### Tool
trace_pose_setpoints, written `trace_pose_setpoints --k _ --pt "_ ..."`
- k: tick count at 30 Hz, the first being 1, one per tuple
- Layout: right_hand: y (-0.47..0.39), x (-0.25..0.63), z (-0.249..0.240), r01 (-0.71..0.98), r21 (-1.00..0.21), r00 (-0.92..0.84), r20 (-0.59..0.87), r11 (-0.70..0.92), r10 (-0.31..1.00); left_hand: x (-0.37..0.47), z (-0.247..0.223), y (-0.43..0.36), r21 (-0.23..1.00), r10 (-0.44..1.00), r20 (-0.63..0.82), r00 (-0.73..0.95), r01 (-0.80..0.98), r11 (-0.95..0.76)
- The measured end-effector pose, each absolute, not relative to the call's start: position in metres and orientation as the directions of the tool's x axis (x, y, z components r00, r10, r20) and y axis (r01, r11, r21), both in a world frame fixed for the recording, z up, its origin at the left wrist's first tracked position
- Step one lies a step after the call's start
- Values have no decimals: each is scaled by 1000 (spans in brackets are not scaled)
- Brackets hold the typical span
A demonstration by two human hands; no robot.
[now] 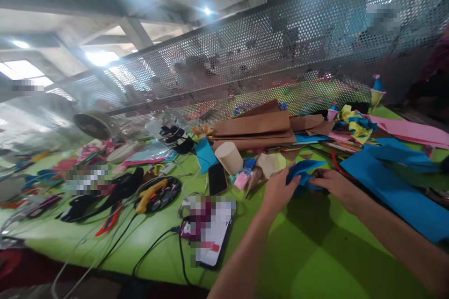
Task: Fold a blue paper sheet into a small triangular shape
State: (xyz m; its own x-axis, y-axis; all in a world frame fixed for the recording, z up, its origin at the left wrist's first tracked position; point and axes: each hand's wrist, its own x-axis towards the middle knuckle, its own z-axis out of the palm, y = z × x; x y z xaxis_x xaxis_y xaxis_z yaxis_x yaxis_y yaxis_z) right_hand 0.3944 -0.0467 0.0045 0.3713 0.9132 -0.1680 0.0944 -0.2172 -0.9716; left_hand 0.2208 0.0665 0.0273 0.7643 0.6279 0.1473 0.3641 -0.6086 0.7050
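A folded piece of blue paper (303, 174) is held up between my two hands, above the green tabletop. My left hand (280, 188) is closed on its left side, with the thumb in front. At the right edge of the paper, the fingers of my right hand (331, 183) pinch it. A brown cone (255, 178) and a cream paper piece (271, 164) lie just left of my left hand. Larger blue paper sheets (393, 191) spread out to the right of my right hand.
Brown paper (252, 128) lies along the back, beside a white roll (229, 158) and a dark phone (217, 179). A lit phone (217, 231) rests near the front edge. Further left are a yellow glue gun (149, 196), orange-handled tool (109, 220) and cables.
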Motion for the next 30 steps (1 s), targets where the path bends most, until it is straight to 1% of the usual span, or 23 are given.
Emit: trace_pose_setpoints --k 2,5,7,8,9,11,12,14,16,18,23,27,30 --pt "-60 400 3 136 -955 349 -204 -264 915 221 28 62 628 579 98 810 401 -667" --pt "-85 406 -1 210 -921 344 -245 -329 906 224 28 55 508 496 56 867 402 -761" --pt "-101 409 -6 362 -864 373 -209 -350 904 226 28 51 458 460 36 887 394 -797" --pt "-107 409 -9 480 -805 391 -160 -349 906 227 27 51 441 449 21 893 395 -806" --pt "-111 409 -12 609 -717 404 -87 -339 911 227 27 51 427 439 5 898 395 -813" --pt "-116 407 -18 822 -479 394 86 -309 915 227 26 53 407 413 -20 911 384 -829" --pt "-117 405 -21 883 -365 374 169 -295 912 226 26 54 398 399 -26 916 376 -837" --pt "-117 401 -26 950 -170 305 305 -263 902 225 26 57 380 381 -31 924 364 -851" --pt "-116 397 -31 978 -50 208 368 -204 906 225 25 58 358 385 -38 922 372 -856" --pt "-115 394 -35 992 -15 123 370 -127 921 225 23 58 336 394 -55 917 389 -858" --pt "-112 388 -44 999 -52 14 311 2 950 225 13 52 300 403 -61 913 402 -865" --pt "-113 382 -41 995 -102 36 290 -7 956 224 7 45 286 448 -41 893 440 -851" --pt "-112 375 -33 993 -116 64 278 -32 959 224 6 43 301 467 -28 884 453 -839"
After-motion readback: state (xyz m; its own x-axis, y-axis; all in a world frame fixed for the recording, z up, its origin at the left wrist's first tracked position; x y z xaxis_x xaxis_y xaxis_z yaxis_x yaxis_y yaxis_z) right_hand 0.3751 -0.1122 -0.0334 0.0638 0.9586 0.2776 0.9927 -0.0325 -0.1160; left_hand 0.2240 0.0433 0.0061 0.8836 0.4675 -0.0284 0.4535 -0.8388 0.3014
